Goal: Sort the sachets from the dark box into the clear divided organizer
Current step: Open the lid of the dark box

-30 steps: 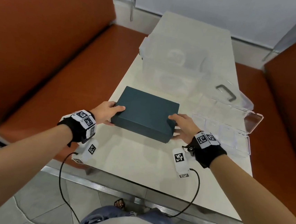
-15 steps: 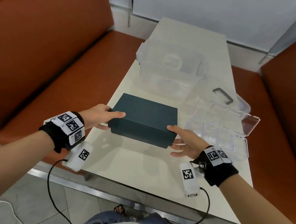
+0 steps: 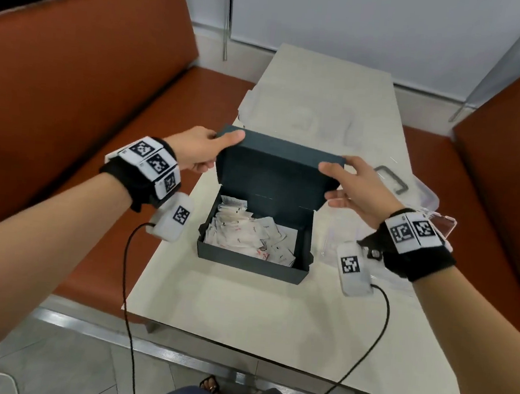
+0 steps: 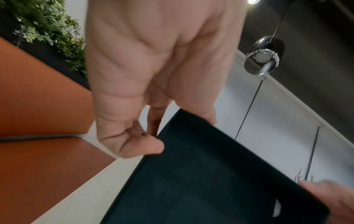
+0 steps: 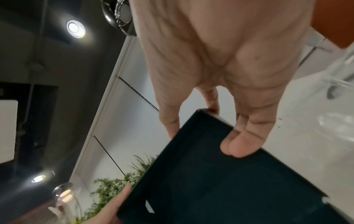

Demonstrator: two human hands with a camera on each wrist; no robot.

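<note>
Now the lid (image 3: 279,163) stands lifted, both hands, left (image 3: 198,152) and right (image 3: 356,187), pinching its corners; sachets (image 3: 249,230) remain in the box (image 3: 246,263), none in the organizer (image 3: 422,212) yet.

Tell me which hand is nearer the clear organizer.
Right. The right hand grips the lid's right corner, directly beside the organizer; the left hand grips the far left corner.

Small marks on the sachets (image 3: 248,234) seem printed, but none is legible.
</note>
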